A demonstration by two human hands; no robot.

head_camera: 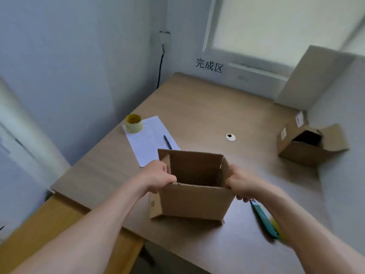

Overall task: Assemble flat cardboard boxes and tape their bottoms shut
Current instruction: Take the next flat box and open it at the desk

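Note:
A small brown cardboard box (195,200) is opened into shape with its top open, held just over the near part of the wooden table (207,107). My left hand (156,177) grips its left upper corner and my right hand (242,183) grips its right upper corner. A roll of yellowish tape (134,123) stands at the table's left side. A green cutter (263,220) lies on the table under my right forearm.
A white sheet of paper (148,139) with a dark pen (167,142) lies behind the box. Another cardboard box (308,145) with open flaps sits at the right by a grey wall. A white cable grommet (230,137) is mid-table. A lower wooden surface (49,230) adjoins at left.

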